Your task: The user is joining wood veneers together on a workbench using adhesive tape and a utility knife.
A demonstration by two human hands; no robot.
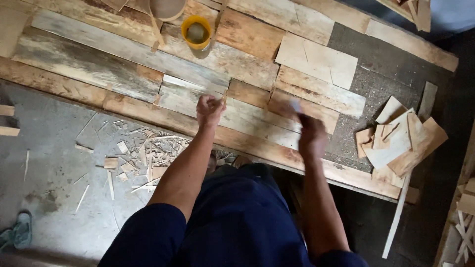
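1. Left hand (210, 110): fingers curled in, pinching a thin sliver of wood (224, 95) that sticks up from the fingertips. Hand sits over the veneer sheet (148, 69), at a seam between 2 pale patches.
2. Right hand (310, 134): motion-blurred, fingers closed around a small pale object (296, 106) at the tip. Cannot tell what the object is. Hand is over the same veneer sheet, right of the left hand, near the front edge.
3. Veneer sheet: a wide patchwork of thin wood strips, grey, tan and reddish, laid flat on the floor across the top and middle of the view. It runs from the far left edge to the right side.
4. Yellow cup (196, 31): stands upright on the veneer sheet, well beyond the left hand. Dark contents inside, kind not clear.
5. Large pale veneer patch (316, 60): lies on the sheet beyond the right hand, with a crack line through it.
6. Loose pile of veneer offcuts (398, 141): right of the right hand, off the sheet, on the dark floor.
7. Wood chips and splinters (143, 153): scattered on the grey concrete floor (54, 163), just in front of the sheet and left of the left forearm.
8. Green sandal (19, 231): bottom-left corner, well apart from the work.
9. The person wears dark blue clothing; both forearms are bare.
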